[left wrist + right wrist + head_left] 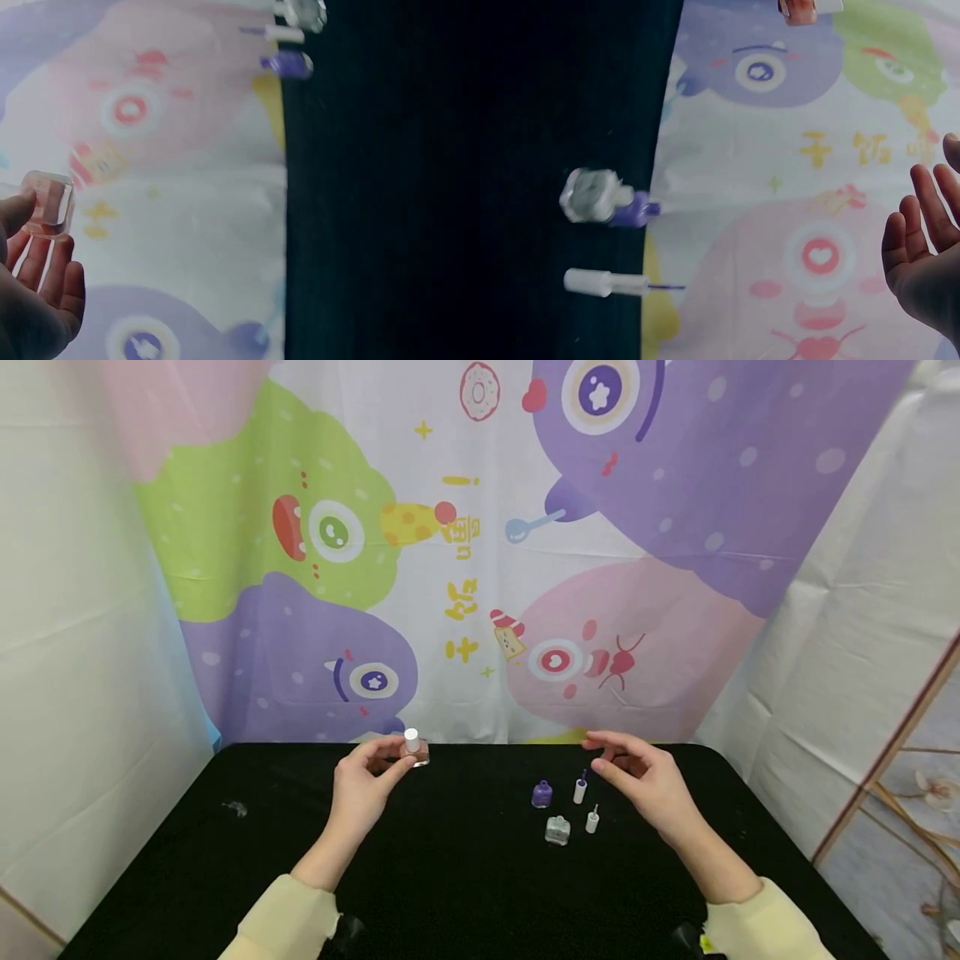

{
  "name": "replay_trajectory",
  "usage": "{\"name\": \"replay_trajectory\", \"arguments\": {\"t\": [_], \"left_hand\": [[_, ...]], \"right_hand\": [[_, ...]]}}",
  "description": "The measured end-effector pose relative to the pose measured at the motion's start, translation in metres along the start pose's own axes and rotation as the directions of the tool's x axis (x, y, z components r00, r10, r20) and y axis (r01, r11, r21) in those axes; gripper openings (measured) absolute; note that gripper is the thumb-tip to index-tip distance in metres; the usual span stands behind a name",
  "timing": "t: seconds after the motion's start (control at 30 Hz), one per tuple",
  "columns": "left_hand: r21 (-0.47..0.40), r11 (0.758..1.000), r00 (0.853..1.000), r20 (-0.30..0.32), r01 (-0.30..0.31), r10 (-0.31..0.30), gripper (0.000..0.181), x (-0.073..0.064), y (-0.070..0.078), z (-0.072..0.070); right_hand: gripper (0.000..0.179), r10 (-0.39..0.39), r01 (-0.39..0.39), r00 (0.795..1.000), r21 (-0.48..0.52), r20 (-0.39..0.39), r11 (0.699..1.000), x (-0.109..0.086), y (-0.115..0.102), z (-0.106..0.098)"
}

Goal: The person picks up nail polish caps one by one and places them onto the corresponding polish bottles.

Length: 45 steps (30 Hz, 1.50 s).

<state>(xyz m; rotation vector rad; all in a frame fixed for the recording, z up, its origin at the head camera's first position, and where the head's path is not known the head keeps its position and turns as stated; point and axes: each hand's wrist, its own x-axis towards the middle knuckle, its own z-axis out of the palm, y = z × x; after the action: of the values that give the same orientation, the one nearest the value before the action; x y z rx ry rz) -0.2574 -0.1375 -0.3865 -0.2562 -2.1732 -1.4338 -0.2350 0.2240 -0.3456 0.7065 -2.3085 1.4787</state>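
Note:
My left hand [363, 785] pinches a nail polish bottle [417, 755] between thumb and fingers, holding it upright above the table's far left part. Pinkish-brown polish shows through its glass, and its white cap [411, 740] is on. My right hand [647, 778] is raised on the right with relaxed, slightly bent fingers and nothing in it. Left of that hand stand an uncapped purple nail polish bottle [542, 795] and an uncapped silvery one [557, 832]. Beside them, two white brush caps stand brush-up: one with a purple brush [580, 792], the other with a greyish brush [592, 822].
A black cloth covers the table [450, 877]. Behind its far edge hangs a curtain [480, 702] printed with cartoon monsters. A small pale smudge [236, 808] marks the cloth at the left. White fabric [832, 610] hangs on the right.

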Motion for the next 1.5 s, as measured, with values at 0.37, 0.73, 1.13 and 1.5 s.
{"name": "replay_trajectory", "arguments": {"t": [0.37, 0.73, 1.13, 1.5], "left_hand": [[0.033, 0.993, 0.993, -0.028, 0.112, -0.111, 0.026, 0.017, -0.057, -0.002], [0.042, 0.96, 0.959, -0.066, 0.277, -0.274, 0.028, 0.025, -0.094, -0.003], [0.087, 0.94, 0.944, -0.041, 0.329, -0.327, 0.027, 0.027, -0.113, 0.001], [0.154, 0.898, 0.905, 0.042, 0.413, -0.424, 0.027, 0.024, -0.123, 0.006]], "right_hand": [[0.035, 0.101, -0.105, 0.994, -0.1, -0.042, 0.99, -0.011, 0.035, -0.01], [0.043, 0.249, -0.244, 0.969, -0.184, 0.002, 0.952, -0.018, 0.076, -0.015], [0.053, 0.374, -0.36, 0.925, -0.157, 0.064, 0.919, -0.022, 0.12, -0.012], [0.055, 0.452, -0.434, 0.878, -0.137, 0.155, 0.89, -0.021, 0.148, -0.002]]}}
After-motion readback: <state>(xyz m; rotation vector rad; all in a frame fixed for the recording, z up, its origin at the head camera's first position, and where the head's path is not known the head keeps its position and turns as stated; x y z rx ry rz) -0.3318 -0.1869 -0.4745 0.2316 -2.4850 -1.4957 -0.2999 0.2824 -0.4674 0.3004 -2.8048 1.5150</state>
